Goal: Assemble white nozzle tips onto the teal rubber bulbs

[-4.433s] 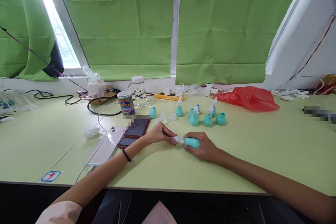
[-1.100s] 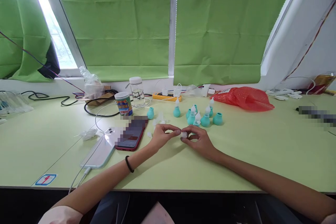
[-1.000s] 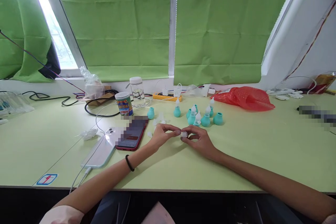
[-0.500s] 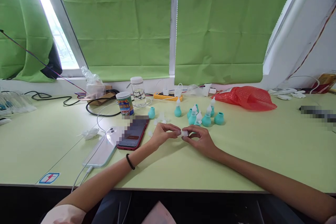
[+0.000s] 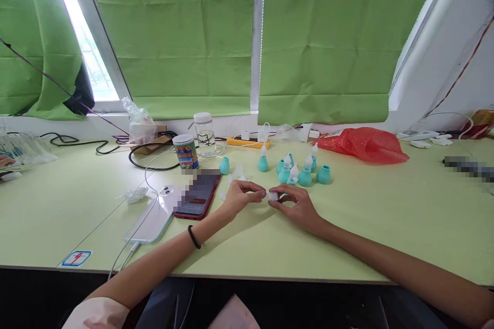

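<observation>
My right hand (image 5: pixel 297 206) pinches a small translucent white plastic piece (image 5: pixel 273 196) between thumb and fingertips, just above the table. Facing it, my left hand (image 5: pixel 244 198) has its thumb and forefinger pressed together close to the piece's left end; whatever lies between those fingertips is too small to make out. Behind my right hand stand several teal rubber bulbs (image 5: pixel 304 177), some topped with clear pointed tips (image 5: pixel 308 161). A lone bulb with a tip (image 5: pixel 263 163) and a bare bulb (image 5: pixel 224 165) are farther left. Loose clear plastic pieces (image 5: pixel 238 174) lie behind my left hand.
Left of my forearm lie a dark-screened phone (image 5: pixel 198 200) and a pale phone (image 5: pixel 152 221) with a white cable. A printed can (image 5: pixel 186 153), a clear jar (image 5: pixel 204 136), a yellow power strip (image 5: pixel 247 143) and a red plastic bag (image 5: pixel 365 145) line the back. Another person's hand (image 5: pixel 5 160) shows at far left.
The view has shifted slightly, moving everything a little to the right. Another person's hand has appeared at the left edge. Both my hands keep nearly the same pose around the plastic piece.
</observation>
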Demonstrator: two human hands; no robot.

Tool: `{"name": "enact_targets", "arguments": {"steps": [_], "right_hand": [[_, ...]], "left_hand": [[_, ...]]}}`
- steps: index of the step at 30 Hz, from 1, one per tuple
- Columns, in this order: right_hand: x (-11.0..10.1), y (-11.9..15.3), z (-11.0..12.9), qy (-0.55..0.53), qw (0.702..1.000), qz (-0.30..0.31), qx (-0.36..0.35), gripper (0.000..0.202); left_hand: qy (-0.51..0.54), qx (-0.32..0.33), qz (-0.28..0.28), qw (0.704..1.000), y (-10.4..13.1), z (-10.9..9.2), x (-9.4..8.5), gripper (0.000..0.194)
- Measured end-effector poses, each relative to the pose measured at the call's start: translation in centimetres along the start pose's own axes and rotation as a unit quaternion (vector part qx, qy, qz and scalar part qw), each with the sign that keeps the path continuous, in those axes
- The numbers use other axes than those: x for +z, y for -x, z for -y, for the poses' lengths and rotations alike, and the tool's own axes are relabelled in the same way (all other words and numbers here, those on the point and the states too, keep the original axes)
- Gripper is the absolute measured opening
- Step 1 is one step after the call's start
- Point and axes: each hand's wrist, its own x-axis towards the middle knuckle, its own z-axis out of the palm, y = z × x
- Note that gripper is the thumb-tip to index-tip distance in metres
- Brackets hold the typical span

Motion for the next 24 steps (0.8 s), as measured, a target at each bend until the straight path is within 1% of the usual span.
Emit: {"name": "enact_targets", "arguments": {"steps": [4,6,10,12,17,21,24], "right_hand": [[0.02,0.06,0.08,-0.001,1.0,0.001,-0.007,0.019],[0.02,0.09,0.15,0.002,1.0,0.001,-0.009,0.019],[0.02,0.11,0.19,-0.001,1.0,0.008,-0.008,0.019],[0.02,0.09,0.17,-0.002,1.0,0.008,-0.011,0.02],[0.04,0.09,0.17,-0.001,1.0,0.01,-0.021,0.022],[0.06,0.16,0.16,0.006,0.999,0.014,-0.041,0.019],[0.04,0.19,0.1,0.004,0.999,0.014,-0.041,0.019]], "left_hand": [[0.019,-0.04,0.012,0.999,-0.04,0.1,-0.13,0.024],[0.036,-0.058,0.027,0.997,0.0,0.18,-0.16,0.024],[0.072,-0.052,0.088,0.992,0.2,0.28,-0.09,0.023],[0.076,-0.041,0.1,0.991,0.29,0.25,0.0,0.023],[0.045,-0.02,0.077,0.996,0.51,-0.08,0.4,0.023],[0.0,-0.03,0.053,0.998,0.66,-0.29,0.64,0.021],[-0.001,-0.033,0.057,0.998,0.62,-0.18,0.56,0.021]]}}
